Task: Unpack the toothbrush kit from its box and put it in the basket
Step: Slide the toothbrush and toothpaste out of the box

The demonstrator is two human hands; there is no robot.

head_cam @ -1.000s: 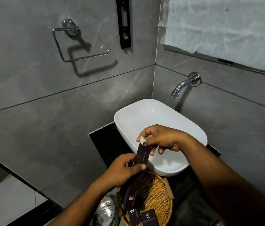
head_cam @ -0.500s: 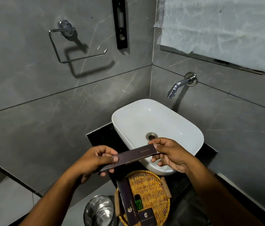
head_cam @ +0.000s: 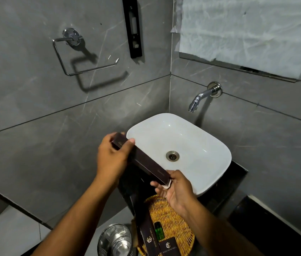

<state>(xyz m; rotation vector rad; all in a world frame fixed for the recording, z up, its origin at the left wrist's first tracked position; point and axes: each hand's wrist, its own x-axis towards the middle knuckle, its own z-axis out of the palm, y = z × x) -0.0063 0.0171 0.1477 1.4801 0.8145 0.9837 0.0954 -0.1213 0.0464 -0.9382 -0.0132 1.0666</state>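
Note:
A long dark toothbrush kit box (head_cam: pixel 144 161) slants over the left rim of the basin, its upper end at the left and its lower end at the right. My left hand (head_cam: pixel 113 158) grips the upper end. My right hand (head_cam: pixel 176 189) is cupped at the lower end, where a pale flap or insert (head_cam: pixel 166 185) shows at the box mouth; fingers are around that end. Below my hands sits the round wicker basket (head_cam: pixel 171 215), which holds two dark boxes (head_cam: pixel 150 239) and a small green bottle (head_cam: pixel 159 230).
A white basin (head_cam: pixel 201 145) sits on a dark counter, with a chrome tap (head_cam: pixel 199 98) on the right wall. A steel bin (head_cam: pixel 115 241) stands below left of the basket. A towel ring (head_cam: pixel 83 52) hangs on the left wall.
The box has swung from upright, through level, to slanting down to the right. My left hand rose to the upper end; my right hand dropped to the lower, opened end.

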